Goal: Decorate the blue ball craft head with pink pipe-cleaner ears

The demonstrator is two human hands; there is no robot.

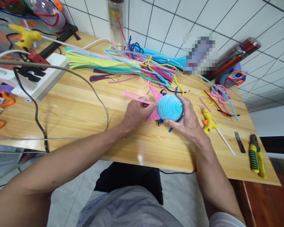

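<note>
My right hand (188,119) is wrapped round the right side of a light blue ball (169,107) wound from pipe cleaners. Pink pointed pieces (155,92) stick out at the ball's left side, and dark blue bits show above and below it. Between the thumb and fingers of my left hand (139,113) is a pink pipe cleaner (132,94), bent into a long loop that points left. The fingertips of that hand are right beside the pink pieces, and its hold on the pipe cleaner's end is partly hidden.
Bundles of coloured pipe cleaners (104,61) lie along the wall. A yellow glue gun (209,121), small snips (239,142) and green-yellow pliers (257,156) are at the right. A white power strip (44,77) with cables stands left, near another glue gun (26,36).
</note>
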